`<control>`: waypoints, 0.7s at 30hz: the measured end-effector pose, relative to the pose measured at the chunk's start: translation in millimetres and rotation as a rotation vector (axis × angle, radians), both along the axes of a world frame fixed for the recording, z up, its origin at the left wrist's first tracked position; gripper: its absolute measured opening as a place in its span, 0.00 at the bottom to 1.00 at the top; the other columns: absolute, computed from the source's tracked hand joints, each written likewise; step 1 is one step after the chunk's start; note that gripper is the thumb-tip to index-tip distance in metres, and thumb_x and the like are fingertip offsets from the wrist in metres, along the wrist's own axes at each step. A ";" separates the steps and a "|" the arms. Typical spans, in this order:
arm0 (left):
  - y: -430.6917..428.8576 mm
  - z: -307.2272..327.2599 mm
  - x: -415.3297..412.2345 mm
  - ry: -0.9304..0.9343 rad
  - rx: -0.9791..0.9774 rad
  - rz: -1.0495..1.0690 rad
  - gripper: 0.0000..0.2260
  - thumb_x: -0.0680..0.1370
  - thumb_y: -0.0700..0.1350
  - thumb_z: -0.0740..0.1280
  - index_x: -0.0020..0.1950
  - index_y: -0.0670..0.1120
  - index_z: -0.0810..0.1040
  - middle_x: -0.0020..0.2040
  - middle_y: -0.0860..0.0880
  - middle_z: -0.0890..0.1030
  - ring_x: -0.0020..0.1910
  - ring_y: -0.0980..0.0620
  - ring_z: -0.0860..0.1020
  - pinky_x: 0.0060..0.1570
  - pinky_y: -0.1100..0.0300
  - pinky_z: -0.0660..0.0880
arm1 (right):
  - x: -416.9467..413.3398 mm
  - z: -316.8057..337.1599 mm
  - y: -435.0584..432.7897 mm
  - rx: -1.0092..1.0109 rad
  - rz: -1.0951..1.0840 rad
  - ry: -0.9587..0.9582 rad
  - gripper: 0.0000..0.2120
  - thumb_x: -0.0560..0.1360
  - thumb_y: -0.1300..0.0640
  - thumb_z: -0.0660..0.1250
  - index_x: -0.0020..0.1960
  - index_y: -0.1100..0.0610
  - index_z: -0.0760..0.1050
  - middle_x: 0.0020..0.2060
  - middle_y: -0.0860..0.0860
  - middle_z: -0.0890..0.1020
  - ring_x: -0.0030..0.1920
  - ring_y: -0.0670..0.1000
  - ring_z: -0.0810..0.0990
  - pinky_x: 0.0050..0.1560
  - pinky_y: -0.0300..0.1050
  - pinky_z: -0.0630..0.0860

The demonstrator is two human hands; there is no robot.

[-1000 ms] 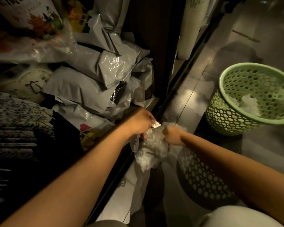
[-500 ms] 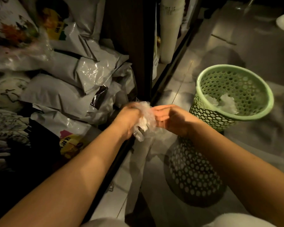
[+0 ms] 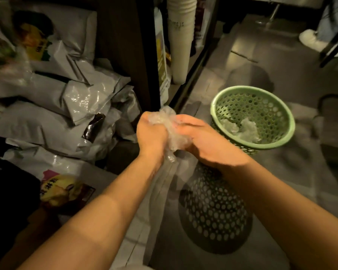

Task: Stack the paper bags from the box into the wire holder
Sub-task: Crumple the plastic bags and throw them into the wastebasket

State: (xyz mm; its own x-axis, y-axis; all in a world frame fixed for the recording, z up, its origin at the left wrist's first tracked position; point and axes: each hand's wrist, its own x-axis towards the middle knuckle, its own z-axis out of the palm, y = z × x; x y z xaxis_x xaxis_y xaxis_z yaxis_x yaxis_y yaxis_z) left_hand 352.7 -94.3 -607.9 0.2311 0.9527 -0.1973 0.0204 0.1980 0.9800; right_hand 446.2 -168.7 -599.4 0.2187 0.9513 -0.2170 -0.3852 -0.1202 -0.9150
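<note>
My left hand [image 3: 151,133] fists the wrap [image 3: 167,121], my right hand [image 3: 201,141] cups it; it looks light, soft, slippery, so I'd grip the bunched middle

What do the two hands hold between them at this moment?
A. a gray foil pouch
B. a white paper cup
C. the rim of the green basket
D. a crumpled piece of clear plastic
D: the left hand and the right hand are pressed together around a crumpled wad of clear plastic, and the green basket stands apart on the floor to the right.
</note>
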 end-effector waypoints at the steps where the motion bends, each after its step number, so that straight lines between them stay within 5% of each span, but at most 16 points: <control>1: -1.3 -1.2 6.8 -0.094 -0.086 -0.005 0.07 0.74 0.32 0.65 0.44 0.44 0.74 0.39 0.46 0.77 0.39 0.50 0.78 0.42 0.53 0.78 | -1.4 3.3 -3.1 0.020 0.029 -0.095 0.12 0.76 0.70 0.62 0.58 0.62 0.74 0.47 0.53 0.82 0.45 0.47 0.81 0.48 0.38 0.78; 3: -7.8 3.1 18.0 -0.275 -0.330 -0.066 0.07 0.75 0.37 0.63 0.53 0.40 0.73 0.40 0.46 0.77 0.36 0.52 0.77 0.33 0.61 0.78 | -0.1 1.1 -7.1 0.075 0.086 -0.380 0.18 0.74 0.65 0.68 0.63 0.61 0.71 0.53 0.54 0.80 0.53 0.49 0.79 0.58 0.43 0.75; 5: -15.8 12.8 25.2 -0.432 -0.610 -0.112 0.10 0.79 0.43 0.57 0.47 0.39 0.75 0.34 0.46 0.79 0.33 0.50 0.79 0.32 0.61 0.78 | 8.4 0.7 -13.0 0.092 0.089 -0.618 0.25 0.69 0.57 0.72 0.64 0.58 0.70 0.57 0.53 0.79 0.59 0.51 0.78 0.63 0.48 0.73; 7: -23.4 21.7 31.3 -0.527 -0.728 -0.220 0.16 0.79 0.46 0.54 0.40 0.40 0.77 0.32 0.43 0.81 0.34 0.46 0.80 0.40 0.54 0.77 | 24.0 1.7 -19.7 0.071 0.032 -0.767 0.24 0.68 0.55 0.74 0.62 0.57 0.72 0.53 0.49 0.81 0.55 0.46 0.79 0.58 0.42 0.74; 9: -34.6 31.2 39.0 -0.518 -0.706 -0.343 0.19 0.79 0.46 0.52 0.40 0.38 0.78 0.34 0.41 0.81 0.35 0.43 0.79 0.46 0.50 0.75 | 36.4 3.5 -26.9 0.041 -0.045 -0.918 0.13 0.69 0.56 0.71 0.53 0.51 0.74 0.44 0.43 0.80 0.45 0.42 0.78 0.48 0.37 0.73; 10: -40.2 33.5 44.1 -0.513 -0.690 -0.380 0.19 0.79 0.44 0.51 0.40 0.37 0.78 0.33 0.40 0.80 0.34 0.42 0.77 0.38 0.57 0.72 | 42.3 2.6 -30.2 0.006 -0.089 -0.991 0.08 0.69 0.55 0.68 0.48 0.50 0.74 0.41 0.44 0.79 0.42 0.44 0.78 0.45 0.41 0.73; 11: -44.6 34.0 48.6 -0.510 -0.688 -0.392 0.18 0.79 0.41 0.51 0.40 0.35 0.77 0.31 0.41 0.80 0.32 0.42 0.75 0.52 0.48 0.75 | 46.0 1.7 -32.3 -0.032 -0.119 -1.049 0.07 0.68 0.54 0.63 0.45 0.52 0.75 0.39 0.47 0.80 0.41 0.47 0.78 0.43 0.44 0.74; 12: -48.3 34.8 54.4 -0.488 -0.687 -0.393 0.15 0.78 0.38 0.51 0.41 0.34 0.75 0.30 0.41 0.79 0.31 0.43 0.74 0.60 0.44 0.67 | 52.3 -0.8 -34.3 -0.068 -0.162 -1.122 0.09 0.67 0.54 0.61 0.44 0.55 0.76 0.39 0.50 0.82 0.42 0.51 0.80 0.42 0.45 0.73; 13: -51.3 34.7 59.4 -0.482 -0.706 -0.392 0.12 0.76 0.35 0.52 0.43 0.35 0.75 0.30 0.42 0.79 0.29 0.44 0.75 0.43 0.53 0.79 | 59.6 -4.9 -36.7 -0.103 -0.180 -1.226 0.12 0.67 0.54 0.60 0.44 0.57 0.77 0.40 0.54 0.82 0.43 0.55 0.80 0.43 0.45 0.70; 16: -56.2 25.0 63.9 -0.406 -0.694 -0.397 0.09 0.74 0.33 0.57 0.47 0.36 0.76 0.34 0.42 0.79 0.30 0.49 0.75 0.36 0.60 0.71 | 73.4 -14.2 -43.3 -0.130 -0.140 -1.529 0.19 0.67 0.52 0.54 0.45 0.59 0.79 0.41 0.56 0.81 0.46 0.60 0.80 0.47 0.44 0.63; 18: -55.0 16.4 63.0 -0.255 -0.528 -0.407 0.09 0.75 0.31 0.62 0.52 0.39 0.77 0.37 0.43 0.79 0.30 0.51 0.75 0.31 0.62 0.71 | 75.2 -14.1 -44.1 -0.128 -0.024 -1.530 0.23 0.67 0.52 0.54 0.52 0.61 0.79 0.47 0.58 0.82 0.53 0.59 0.78 0.57 0.42 0.61; 21: -48.3 12.1 60.6 -0.224 -0.387 -0.357 0.17 0.72 0.24 0.60 0.56 0.37 0.77 0.37 0.42 0.80 0.27 0.52 0.77 0.24 0.65 0.71 | 74.7 -1.5 -43.4 -0.142 0.105 -1.132 0.22 0.70 0.51 0.65 0.59 0.63 0.76 0.60 0.57 0.75 0.66 0.54 0.68 0.64 0.34 0.59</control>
State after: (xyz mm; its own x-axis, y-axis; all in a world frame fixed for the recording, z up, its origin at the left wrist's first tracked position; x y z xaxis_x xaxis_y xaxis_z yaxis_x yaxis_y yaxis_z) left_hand 413.2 -142.6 -595.7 0.6018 0.6756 -0.4259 -0.0474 0.5626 0.8254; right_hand 520.9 -212.1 -600.8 0.2779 0.9591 -0.0537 0.6688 -0.2333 -0.7059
